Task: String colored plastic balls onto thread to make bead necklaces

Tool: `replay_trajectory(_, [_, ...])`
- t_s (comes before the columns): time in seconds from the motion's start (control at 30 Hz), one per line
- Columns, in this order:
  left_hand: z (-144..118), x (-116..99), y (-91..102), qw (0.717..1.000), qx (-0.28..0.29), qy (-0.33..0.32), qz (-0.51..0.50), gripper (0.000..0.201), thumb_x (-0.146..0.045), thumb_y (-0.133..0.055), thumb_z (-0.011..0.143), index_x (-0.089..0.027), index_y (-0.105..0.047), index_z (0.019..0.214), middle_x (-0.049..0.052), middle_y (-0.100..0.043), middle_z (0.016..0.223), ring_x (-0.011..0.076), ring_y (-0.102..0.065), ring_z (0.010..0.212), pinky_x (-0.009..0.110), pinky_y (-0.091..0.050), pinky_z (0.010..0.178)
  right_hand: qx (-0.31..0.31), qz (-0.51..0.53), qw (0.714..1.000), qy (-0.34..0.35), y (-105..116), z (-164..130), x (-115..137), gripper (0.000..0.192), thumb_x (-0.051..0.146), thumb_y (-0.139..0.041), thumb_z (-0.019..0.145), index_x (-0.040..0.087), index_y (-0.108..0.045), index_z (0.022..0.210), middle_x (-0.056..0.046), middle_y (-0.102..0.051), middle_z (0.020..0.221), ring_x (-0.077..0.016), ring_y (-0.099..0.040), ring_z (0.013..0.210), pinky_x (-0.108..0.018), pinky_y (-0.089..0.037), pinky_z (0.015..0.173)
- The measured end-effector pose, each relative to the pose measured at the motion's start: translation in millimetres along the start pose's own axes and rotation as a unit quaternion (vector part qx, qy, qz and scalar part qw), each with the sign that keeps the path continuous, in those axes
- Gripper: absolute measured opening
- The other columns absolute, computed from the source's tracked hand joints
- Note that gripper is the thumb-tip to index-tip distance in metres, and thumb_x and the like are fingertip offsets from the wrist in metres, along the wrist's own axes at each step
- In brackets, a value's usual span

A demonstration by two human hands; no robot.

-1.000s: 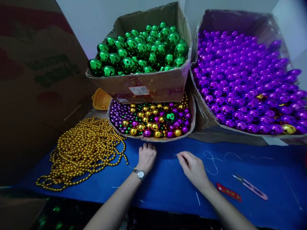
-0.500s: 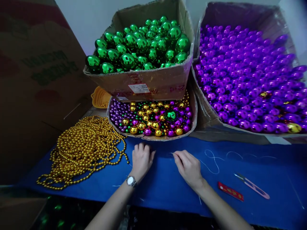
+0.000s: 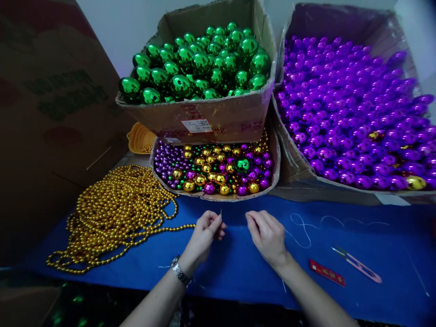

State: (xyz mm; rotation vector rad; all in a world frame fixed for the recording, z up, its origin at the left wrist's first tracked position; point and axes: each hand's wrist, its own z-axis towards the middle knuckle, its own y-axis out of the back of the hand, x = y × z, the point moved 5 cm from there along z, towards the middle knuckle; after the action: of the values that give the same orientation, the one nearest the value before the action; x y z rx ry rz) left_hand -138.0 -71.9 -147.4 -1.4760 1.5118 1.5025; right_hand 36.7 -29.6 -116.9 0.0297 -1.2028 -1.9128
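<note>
Just in front of the shallow tray of mixed beads (image 3: 272, 179), both hands work over the blue table (image 3: 238, 263). The left hand (image 3: 203, 236) pinches a thin needle (image 3: 220, 212) that points up from its closed fingertips. The right hand (image 3: 267, 234) is closed on the white thread (image 3: 301, 227), which loops away to its right. The gold bead string (image 3: 116, 213) lies heaped left of the tray, one strand running toward the left hand.
</note>
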Motion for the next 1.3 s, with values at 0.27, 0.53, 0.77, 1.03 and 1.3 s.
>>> replay_trajectory(0.27, [-20.6, 24.2, -23.8, 0.874, 0.057, 0.221, -0.429, 0.024, -0.015, -0.071, 0.072, -0.011, -0.059, 0.093, 0.007, -0.069, 0.081, 0.0131, -0.066, 0.068, 0.024, -0.053, 0.065, 0.041, -0.042, 0.988, 0.145, -17.2, -26.9, 39.2, 0.014, 0.017, -0.053, 0.089, 0.022, -0.065, 0.094, 0.000, -0.057, 0.061, -0.0132, -0.052, 0.058, -0.030, -0.031, 0.058])
replay_trajectory(0.53, [-24.1, 28.3, -26.5, 0.850, 0.037, 0.242, -0.466, 0.018, -0.012, -0.069, 0.075, -0.012, -0.059, 0.089, 0.008, -0.070, 0.082, 0.0151, -0.068, 0.072, 0.024, -0.053, 0.066, 0.055, -0.057, 0.978, 0.195, -23.8, -39.9, 47.7, 0.016, 0.013, -0.052, 0.088, 0.019, -0.065, 0.095, -0.001, -0.058, 0.063, -0.0131, -0.050, 0.059, -0.031, -0.029, 0.057])
replay_trajectory(0.77, [-23.6, 27.3, -24.8, 0.867, -0.006, 0.220, -0.447, 0.021, -0.012, -0.070, 0.072, -0.012, -0.057, 0.088, 0.007, -0.069, 0.078, 0.0107, -0.064, 0.058, 0.021, -0.050, 0.057, 0.067, -0.030, 0.980, 0.185, -29.5, -43.4, 48.9, 0.014, 0.014, -0.052, 0.088, 0.020, -0.065, 0.090, 0.000, -0.057, 0.061, -0.0116, -0.051, 0.058, -0.029, -0.030, 0.056])
replay_trajectory(1.03, [-22.1, 0.6, -0.3, 0.964, -0.028, 0.056, -0.258, 0.019, -0.023, -0.071, 0.072, -0.012, -0.063, 0.086, 0.003, -0.068, 0.074, 0.0091, -0.060, 0.060, 0.020, -0.048, 0.062, 0.071, 0.048, 0.991, 0.105, 1.6, -13.4, 31.1, 0.019, 0.027, -0.051, 0.090, 0.019, -0.063, 0.103, -0.007, -0.064, 0.099, -0.0156, -0.062, 0.085, -0.027, -0.047, 0.072])
replay_trajectory(1.3, [-28.3, -34.7, 17.4, 0.990, 0.029, -0.070, -0.116, 0.050, -0.029, -0.065, 0.078, -0.020, -0.042, 0.122, 0.010, -0.057, 0.117, 0.0105, -0.063, 0.060, 0.026, -0.052, 0.059, 0.151, 0.200, 0.961, 0.114, 1.6, 14.8, 40.8, 0.049, 0.018, -0.038, 0.093, 0.018, -0.032, 0.141, -0.010, -0.043, 0.139, -0.0187, -0.053, 0.116, -0.031, -0.048, 0.093])
